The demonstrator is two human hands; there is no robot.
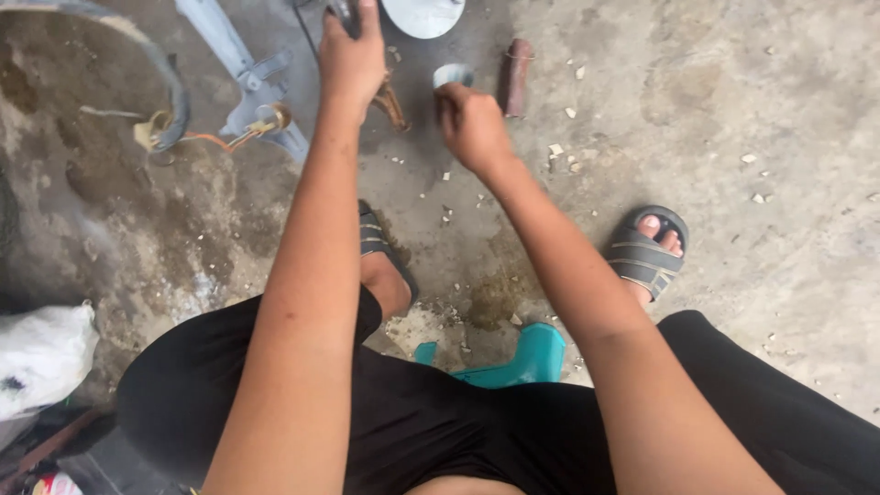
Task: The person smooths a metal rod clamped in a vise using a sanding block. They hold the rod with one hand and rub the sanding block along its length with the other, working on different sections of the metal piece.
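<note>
Directly beyond the half-curled, empty right hand (pixel 472 124) stands a small white cup (pixel 452 74), nearer it than the left hand (pixel 353 60), whose grip closes on a dark object (pixel 344 14).

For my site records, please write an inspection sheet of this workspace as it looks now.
Surface: concrete floor, stained, with pale chips.
Job's things: small white cup; brown cylinder beside it.
Clutter: white bag; teal stool.
Hands: left hand holds a dark object at the top edge; right hand curled just below the cup, grip unclear.
Cables: orange wire by grey metal frame.
Surroundings: sandalled feet, nothing else seen.
</note>
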